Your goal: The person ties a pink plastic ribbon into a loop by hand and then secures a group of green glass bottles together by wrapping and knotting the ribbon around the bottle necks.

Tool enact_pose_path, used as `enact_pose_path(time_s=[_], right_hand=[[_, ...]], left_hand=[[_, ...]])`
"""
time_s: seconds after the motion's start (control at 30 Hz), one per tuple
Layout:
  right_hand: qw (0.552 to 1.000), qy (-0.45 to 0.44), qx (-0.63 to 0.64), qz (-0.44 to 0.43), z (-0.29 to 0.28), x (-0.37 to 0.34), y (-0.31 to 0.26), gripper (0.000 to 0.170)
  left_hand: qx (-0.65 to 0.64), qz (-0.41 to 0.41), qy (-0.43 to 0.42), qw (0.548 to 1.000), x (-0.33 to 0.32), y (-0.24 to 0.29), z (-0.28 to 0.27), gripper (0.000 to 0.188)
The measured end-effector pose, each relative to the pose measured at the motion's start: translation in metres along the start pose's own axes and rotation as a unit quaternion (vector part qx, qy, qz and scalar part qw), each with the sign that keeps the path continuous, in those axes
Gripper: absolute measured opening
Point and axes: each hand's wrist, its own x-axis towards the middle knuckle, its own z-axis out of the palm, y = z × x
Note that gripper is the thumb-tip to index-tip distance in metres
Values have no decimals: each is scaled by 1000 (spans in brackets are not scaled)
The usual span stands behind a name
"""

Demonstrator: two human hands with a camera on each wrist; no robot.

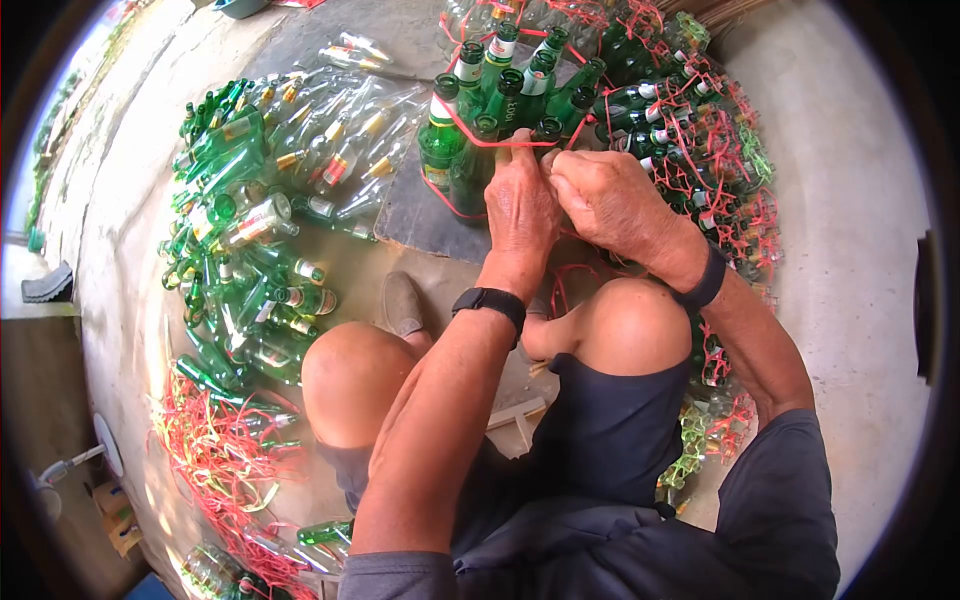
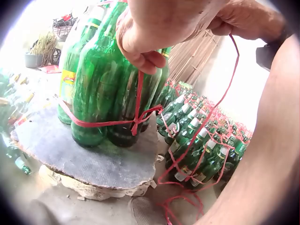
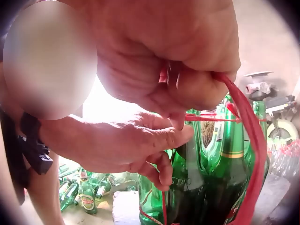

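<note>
A cluster of green glass beer bottles (image 1: 500,90) stands upright on a dark flat-topped stand (image 1: 415,215). Red plastic twine (image 2: 103,123) circles the bottles low down, and another loop runs round their necks. At the near side of the bundle is my left hand (image 1: 522,205); its index finger reaches to a bottle neck, while its curled fingertips hold the upright strand of twine, as the left wrist view shows. Close beside it my right hand (image 1: 615,200) is fisted round the twine, whose loose end (image 3: 251,140) hangs from that hand.
Loose green and clear bottles (image 1: 240,210) lie heaped on the left. Tied bundles of bottles (image 1: 690,150) crowd the right side. A tangle of red twine (image 1: 215,450) lies at lower left. My knees (image 1: 635,325) flank the space before the stand.
</note>
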Motion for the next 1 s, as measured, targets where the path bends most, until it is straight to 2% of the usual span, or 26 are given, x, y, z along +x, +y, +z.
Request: enact_pose_path(time_s=[0.07, 0.2, 0.27, 0.37, 0.47, 0.6, 0.67, 0.77, 0.87, 1.0], right_hand=[[1000, -13, -3, 7, 2, 3, -3, 11], [1000, -21, -9, -8, 0, 10, -7, 11], [999, -27, -13, -10, 0, 14, -9, 11], [1000, -22, -11, -15, -4, 23, -12, 11], [997, -71, -1, -7, -11, 37, -13, 14], [995, -98, 20, 7, -12, 54, -8, 15], [997, -71, 32, -12, -7, 61, 2, 14], [992, -121, 40, 6, -16, 77, 4, 14], [989, -140, 34, -13, -21, 90, 9, 14], [987, -154, 30, -46, -19, 100, 21, 15]], left_hand=[[-58, -19, -20, 998, -1, 1, -4, 54], [-62, -51, -46, 996, -3, 2, -5, 52], [-42, 21, 4, 999, -3, -1, -2, 50], [-15, 32, 11, 999, -5, -7, 4, 48], [-26, 43, -2, 999, -2, -2, 0, 41], [-8, -7, -21, 1000, -2, -6, 6, 34], [-3, -24, -47, 999, -1, -7, 7, 33], [-7, -24, -20, 999, -3, -9, 10, 36], [-11, -49, -29, 998, -2, -5, 6, 39], [-16, -40, -9, 999, -1, 1, 2, 40]])
